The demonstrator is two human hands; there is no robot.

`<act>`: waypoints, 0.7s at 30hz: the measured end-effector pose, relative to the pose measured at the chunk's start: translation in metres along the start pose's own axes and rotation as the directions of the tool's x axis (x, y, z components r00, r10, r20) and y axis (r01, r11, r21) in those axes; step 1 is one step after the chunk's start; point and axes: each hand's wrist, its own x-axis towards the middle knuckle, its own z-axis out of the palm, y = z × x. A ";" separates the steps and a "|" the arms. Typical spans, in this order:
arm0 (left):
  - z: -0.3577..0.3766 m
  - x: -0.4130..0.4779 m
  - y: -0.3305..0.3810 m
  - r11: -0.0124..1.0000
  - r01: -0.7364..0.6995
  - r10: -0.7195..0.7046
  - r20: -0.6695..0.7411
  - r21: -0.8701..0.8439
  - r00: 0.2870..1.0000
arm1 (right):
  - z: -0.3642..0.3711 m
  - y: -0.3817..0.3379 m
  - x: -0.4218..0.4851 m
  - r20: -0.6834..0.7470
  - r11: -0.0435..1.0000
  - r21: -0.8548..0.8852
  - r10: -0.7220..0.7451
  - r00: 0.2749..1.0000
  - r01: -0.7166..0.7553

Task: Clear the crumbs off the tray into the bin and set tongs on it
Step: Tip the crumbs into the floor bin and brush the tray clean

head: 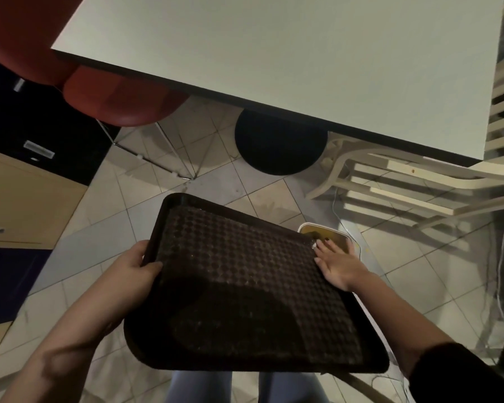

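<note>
Holding the tray [230, 274] out over the floor tiles, the person is gripping its left edge with the left hand [134, 266], fingers curling round the rim. The right hand [336, 264] is lying flat on the tray's right side with its fingers straight and close together. It's not holding anything, just pressing on the bumpy surface right next to the rim. A small pale crumb [314, 245] is sitting at its fingertips, up against that rim.

The bin [326, 232] is peeking out from behind the tray's far right edge, down on the floor, so it's lying just past the rim and pretty much straight ahead of those fingertips. That's the bit that matters here: the flat hand is the one nearer the bin, and the tray's long side is running from the person's body out toward it. So the sweep probably needs to be going forward and over that far right corner. Whether the tray is tipping that way is hard to call. Tongs aren't showing anywhere in view.
</note>
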 end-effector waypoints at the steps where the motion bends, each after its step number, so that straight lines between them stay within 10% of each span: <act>1: 0.002 0.000 -0.001 1.000 -0.003 0.004 -0.008 0.015 1.000 | 0.001 0.002 -0.001 -0.032 1.000 -0.023 0.019 0.999 -0.019; 10: 0.004 -0.007 0.006 0.997 -0.078 0.077 0.028 0.007 0.997 | -0.002 -0.064 0.001 -0.180 0.840 0.432 -0.277 0.944 0.329; 21: -0.003 -0.006 -0.008 0.999 -0.047 0.047 -0.013 -0.018 0.999 | 0.024 0.010 -0.015 -0.027 0.986 -0.099 -0.139 0.990 0.136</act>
